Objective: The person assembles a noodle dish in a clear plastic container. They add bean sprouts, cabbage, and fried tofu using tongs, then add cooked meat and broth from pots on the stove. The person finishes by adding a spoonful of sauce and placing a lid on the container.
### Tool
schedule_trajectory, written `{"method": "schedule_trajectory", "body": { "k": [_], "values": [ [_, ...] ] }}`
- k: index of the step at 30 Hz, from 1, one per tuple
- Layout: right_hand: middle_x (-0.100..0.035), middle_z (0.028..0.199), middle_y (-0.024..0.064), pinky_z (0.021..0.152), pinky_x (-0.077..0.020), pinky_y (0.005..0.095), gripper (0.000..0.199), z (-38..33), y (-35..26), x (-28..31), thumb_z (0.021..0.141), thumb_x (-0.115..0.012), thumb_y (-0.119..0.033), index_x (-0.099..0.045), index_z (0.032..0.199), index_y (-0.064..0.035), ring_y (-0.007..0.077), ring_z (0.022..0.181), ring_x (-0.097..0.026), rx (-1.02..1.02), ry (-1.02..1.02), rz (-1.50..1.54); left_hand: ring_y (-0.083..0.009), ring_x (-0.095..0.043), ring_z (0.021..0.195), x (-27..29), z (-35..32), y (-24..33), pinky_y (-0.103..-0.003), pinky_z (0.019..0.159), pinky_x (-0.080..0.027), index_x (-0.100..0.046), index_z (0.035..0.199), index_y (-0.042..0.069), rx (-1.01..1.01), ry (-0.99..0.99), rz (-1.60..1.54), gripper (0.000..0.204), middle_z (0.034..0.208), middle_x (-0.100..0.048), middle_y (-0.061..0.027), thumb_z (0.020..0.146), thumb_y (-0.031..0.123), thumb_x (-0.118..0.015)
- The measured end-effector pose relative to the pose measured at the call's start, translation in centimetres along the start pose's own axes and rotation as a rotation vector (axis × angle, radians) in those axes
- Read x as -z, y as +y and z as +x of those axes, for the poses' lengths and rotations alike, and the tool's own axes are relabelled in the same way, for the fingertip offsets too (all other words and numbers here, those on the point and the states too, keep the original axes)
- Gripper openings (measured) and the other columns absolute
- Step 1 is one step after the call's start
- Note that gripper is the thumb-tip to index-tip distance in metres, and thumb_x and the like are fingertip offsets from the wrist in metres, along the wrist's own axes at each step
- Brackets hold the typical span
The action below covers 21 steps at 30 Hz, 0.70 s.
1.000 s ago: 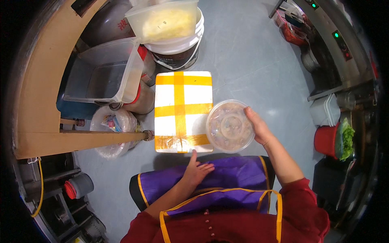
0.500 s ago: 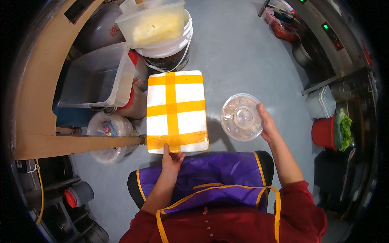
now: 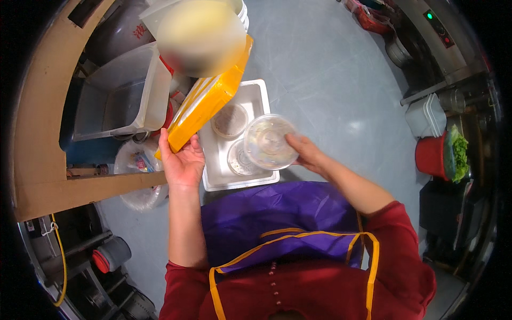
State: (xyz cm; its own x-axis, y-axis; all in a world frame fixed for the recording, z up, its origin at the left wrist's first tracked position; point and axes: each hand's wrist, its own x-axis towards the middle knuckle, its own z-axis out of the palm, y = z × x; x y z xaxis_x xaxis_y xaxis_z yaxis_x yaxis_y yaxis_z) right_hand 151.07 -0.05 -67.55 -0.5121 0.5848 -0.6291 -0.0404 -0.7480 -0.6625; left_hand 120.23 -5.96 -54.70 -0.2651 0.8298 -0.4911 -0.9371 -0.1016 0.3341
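My left hand (image 3: 184, 160) grips the near end of a foam box lid (image 3: 205, 101) wrapped in yellow tape. The lid is lifted and tilted off to the left. Below it a white foam box (image 3: 256, 90) stands uncovered on the floor. Inside it are a round clear tub (image 3: 230, 120) at the left and another clear tub (image 3: 239, 160) nearer me, partly covered. My right hand (image 3: 306, 153) holds a round, clear-lidded plastic tub (image 3: 270, 140) by its right rim, over the box's right side. What this tub contains is blurred.
Left of the box are an empty-looking clear bin (image 3: 114, 101), a bagged roll of plastic (image 3: 140, 165) and a wooden frame bar (image 3: 112, 188). A blurred patch hides part of the white bucket (image 3: 242, 18) beyond. At the right stand a red container (image 3: 431, 154) with leafy greens (image 3: 458, 154) and steel equipment.
My left hand has raised the taped lid and swung it up to the left, uncovering the foam box. My right hand has carried its tub leftward, from beside the box to above it.
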Motion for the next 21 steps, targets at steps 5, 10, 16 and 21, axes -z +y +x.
{"method": "schedule_trajectory", "body": {
  "k": [5,10,16,21],
  "values": [
    [-0.050,0.138,0.0117,0.086,-0.0563,0.0414,0.055,8.4,3.9,-5.6,0.100,-0.052,-0.038,-0.038,0.146,-0.0122,0.0253,0.116,-0.058,0.023,0.050,0.081,-0.0217,-0.066,0.075,0.5,-0.2,-0.2,-0.029,0.068,-0.060,-0.066,0.108,0.006,-0.005,0.004,-0.025,0.032,0.100,-0.070,-0.0081,0.095,0.036,-0.063],
    [-0.057,0.131,0.0042,0.072,-0.0594,0.0406,0.046,17.8,7.2,-8.7,0.102,-0.053,-0.033,-0.040,0.144,-0.0165,0.0213,0.107,-0.063,0.187,0.158,0.210,-0.0214,-0.068,0.081,2.3,-0.1,0.2,-0.030,0.067,-0.061,-0.062,0.116,0.009,0.013,-0.041,0.008,0.039,0.108,-0.069,-0.0072,0.096,0.042,-0.061],
    [-0.061,0.123,0.0058,0.071,-0.0573,0.0417,0.045,23.0,7.9,-9.8,0.102,-0.053,-0.033,-0.042,0.144,-0.0207,0.0230,0.102,-0.064,0.202,0.277,0.301,-0.0221,-0.062,0.076,3.7,0.0,1.2,-0.027,0.065,-0.058,-0.067,0.107,0.006,0.065,-0.077,-0.032,0.039,0.098,-0.067,-0.0101,0.093,0.042,-0.064],
    [-0.061,0.125,0.0060,0.070,-0.0574,0.0434,0.045,23.6,6.8,-10.6,0.102,-0.053,-0.034,-0.042,0.144,-0.0209,0.0228,0.102,-0.063,0.171,0.407,0.214,-0.0225,-0.062,0.080,3.7,0.5,1.4,-0.027,0.065,-0.058,-0.068,0.108,0.006,0.094,-0.091,-0.063,0.040,0.097,-0.067,-0.0096,0.093,0.043,-0.065]
  ]
}}
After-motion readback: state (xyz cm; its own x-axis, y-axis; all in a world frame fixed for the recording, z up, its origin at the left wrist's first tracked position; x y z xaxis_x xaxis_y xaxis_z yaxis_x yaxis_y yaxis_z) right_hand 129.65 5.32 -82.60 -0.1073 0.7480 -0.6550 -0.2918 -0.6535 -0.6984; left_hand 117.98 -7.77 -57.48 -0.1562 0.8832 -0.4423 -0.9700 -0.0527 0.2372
